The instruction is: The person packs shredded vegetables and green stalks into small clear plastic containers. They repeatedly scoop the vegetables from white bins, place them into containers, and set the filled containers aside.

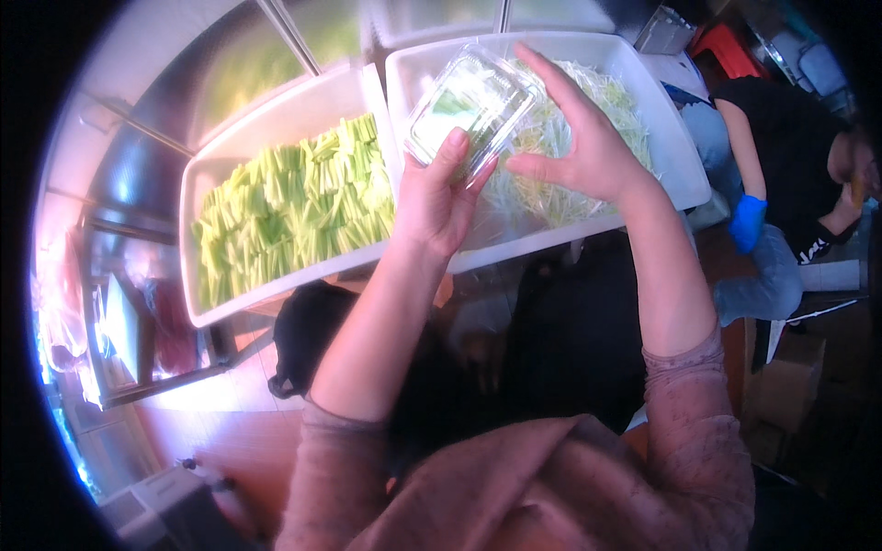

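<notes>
A clear plastic box [475, 103] is tilted in my left hand [441, 193], the thumb on its near face and fingers under its side. Glare covers its surface, so I cannot tell whether the green patch in it is content or shows through. My right hand [579, 138] is spread just to the right of the box, thumb and fingers apart, holding nothing. Below both hands lies a white plastic tub [672, 138] with thin pale shreds [551, 193]. Against its left side stands a second white tub [275, 289] filled with cut green vegetable stalks [296, 200].
Shiny metal panels [269, 89] with upright bars rise behind the tubs. At right sits another person [778, 144] with a blue glove [747, 224]. A metal-framed shelf [145, 330] stands at left. A red stool-like object [727, 48] is at the upper right.
</notes>
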The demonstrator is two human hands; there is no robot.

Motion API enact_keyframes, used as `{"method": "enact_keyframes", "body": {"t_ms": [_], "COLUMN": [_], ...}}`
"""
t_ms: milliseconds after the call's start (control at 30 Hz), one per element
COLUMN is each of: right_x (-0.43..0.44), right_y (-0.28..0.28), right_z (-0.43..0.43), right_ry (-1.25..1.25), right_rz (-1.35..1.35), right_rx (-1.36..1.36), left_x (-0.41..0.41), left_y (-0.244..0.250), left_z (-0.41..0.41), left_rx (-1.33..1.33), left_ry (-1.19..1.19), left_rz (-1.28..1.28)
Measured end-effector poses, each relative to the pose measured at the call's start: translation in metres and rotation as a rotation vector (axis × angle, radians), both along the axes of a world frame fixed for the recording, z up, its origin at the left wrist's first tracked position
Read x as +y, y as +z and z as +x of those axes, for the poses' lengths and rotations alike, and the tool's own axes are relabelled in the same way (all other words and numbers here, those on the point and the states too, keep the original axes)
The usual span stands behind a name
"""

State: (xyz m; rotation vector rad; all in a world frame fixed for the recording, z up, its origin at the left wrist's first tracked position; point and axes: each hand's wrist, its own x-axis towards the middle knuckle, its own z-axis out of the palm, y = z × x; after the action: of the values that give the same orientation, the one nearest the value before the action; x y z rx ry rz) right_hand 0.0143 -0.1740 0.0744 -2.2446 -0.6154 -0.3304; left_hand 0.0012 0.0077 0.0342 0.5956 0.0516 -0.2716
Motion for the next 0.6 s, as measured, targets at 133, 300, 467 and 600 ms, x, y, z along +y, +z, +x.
{"method": "enact_keyframes", "body": {"t_ms": [133,300,467,600], "right_x": [0.002,0.009,0.007,0.009], "right_y": [0.002,0.000,-0.006,-0.006], "right_z": [0.003,0.007,0.020,0.026], "right_ry": [0.015,-0.013,0.035,0.046], "right_rz": [-0.022,-0.057,-0.068,-0.057], "right_rx": [-0.083,-0.060,-0.070,-0.089], "left_x": [0.002,-0.003,-0.008,-0.013], "left_y": [-0.013,-0.009,-0.002,0.000], "left_z": [0.009,0.006,0.000,-0.003], "left_rx": [-0.022,-0.047,-0.070,-0.088], "left_ry": [-0.001,0.032,0.015,0.041], "left_rz": [-0.133,-0.088,-0.015,0.013]}}
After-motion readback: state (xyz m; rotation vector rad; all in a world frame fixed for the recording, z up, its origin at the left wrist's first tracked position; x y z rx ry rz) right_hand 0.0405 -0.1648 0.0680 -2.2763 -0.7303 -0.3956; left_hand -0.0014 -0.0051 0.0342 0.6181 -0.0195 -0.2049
